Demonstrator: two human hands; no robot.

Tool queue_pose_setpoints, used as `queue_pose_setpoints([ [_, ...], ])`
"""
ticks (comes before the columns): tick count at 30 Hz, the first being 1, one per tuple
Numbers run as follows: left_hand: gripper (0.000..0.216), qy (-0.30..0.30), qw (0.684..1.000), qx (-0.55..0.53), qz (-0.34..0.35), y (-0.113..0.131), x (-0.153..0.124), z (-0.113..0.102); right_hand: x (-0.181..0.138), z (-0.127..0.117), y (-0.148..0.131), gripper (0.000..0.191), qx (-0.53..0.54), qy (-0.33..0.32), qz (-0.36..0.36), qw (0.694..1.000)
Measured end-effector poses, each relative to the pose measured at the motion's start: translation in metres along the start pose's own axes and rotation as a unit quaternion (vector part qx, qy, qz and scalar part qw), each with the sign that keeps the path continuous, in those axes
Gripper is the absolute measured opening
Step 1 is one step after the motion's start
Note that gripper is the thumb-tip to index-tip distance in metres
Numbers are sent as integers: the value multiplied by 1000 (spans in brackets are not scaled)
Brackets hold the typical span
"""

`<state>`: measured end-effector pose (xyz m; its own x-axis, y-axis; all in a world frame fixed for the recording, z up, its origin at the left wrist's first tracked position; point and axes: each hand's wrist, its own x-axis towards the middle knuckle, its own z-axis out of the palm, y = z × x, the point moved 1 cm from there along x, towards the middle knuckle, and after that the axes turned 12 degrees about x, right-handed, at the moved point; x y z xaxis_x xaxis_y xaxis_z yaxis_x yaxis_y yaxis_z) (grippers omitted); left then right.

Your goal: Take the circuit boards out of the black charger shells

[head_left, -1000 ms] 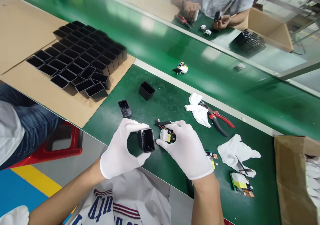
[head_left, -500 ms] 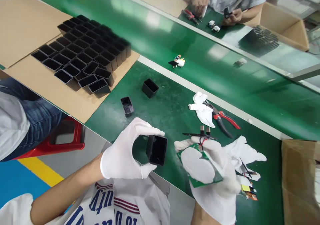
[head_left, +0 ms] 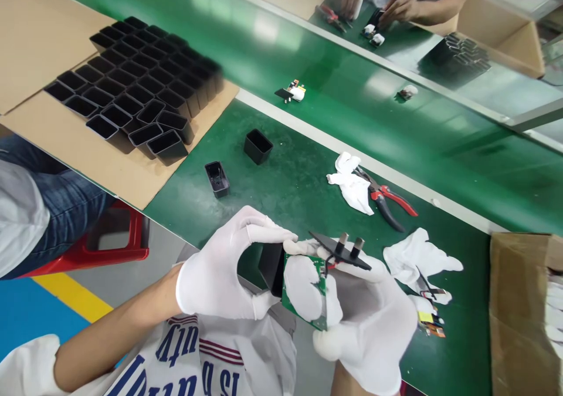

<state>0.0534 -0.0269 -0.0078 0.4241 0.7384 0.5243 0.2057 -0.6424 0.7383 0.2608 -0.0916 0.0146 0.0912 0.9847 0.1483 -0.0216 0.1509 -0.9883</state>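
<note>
My left hand (head_left: 224, 267), in a white glove, pinches a small black plastic housing (head_left: 270, 265) between thumb and fingers. My right hand (head_left: 365, 314), also gloved, holds a green circuit board (head_left: 316, 284) with a white pad on it and a black plug plate with two metal pins (head_left: 341, 249) wired to it. The board's edge is at the open mouth of the housing. Both hands hover over the near edge of the green work mat (head_left: 299, 179).
Many empty black housings (head_left: 136, 85) stand in rows on cardboard (head_left: 101, 167) at the left. Two loose housings (head_left: 258, 145), red-handled cutters (head_left: 387, 199), white cloths (head_left: 352, 185) and more circuit boards (head_left: 428, 322) lie on the mat. A cardboard box (head_left: 519, 302) is at right. Another person's hands (head_left: 396, 3) work across the conveyor.
My right hand lifted the circuit board with its plug plate off the mat, turned it over and brought it left against the open housing held in my left hand.
</note>
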Motion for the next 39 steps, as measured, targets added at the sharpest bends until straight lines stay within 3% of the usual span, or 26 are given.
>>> queue_pose_setpoints([
  [6,64,8,1000,-27,-2,2,1,0,1,10,-1,65,29,-9,-36,999],
  [22,66,12,1000,-2,-9,0,-1,1,4,10,0,75,14,-41,-34,998],
  [29,73,-1,1000,11,-25,-1,-2,-1,3,11,1,68,6,-36,-42,998],
  [33,74,1,1000,3,-10,-1,-1,-2,6,13,1,72,-34,-35,-46,998],
  [39,77,-8,1000,-3,-6,-3,-3,-3,12,18,-1,55,-126,-35,-123,984],
])
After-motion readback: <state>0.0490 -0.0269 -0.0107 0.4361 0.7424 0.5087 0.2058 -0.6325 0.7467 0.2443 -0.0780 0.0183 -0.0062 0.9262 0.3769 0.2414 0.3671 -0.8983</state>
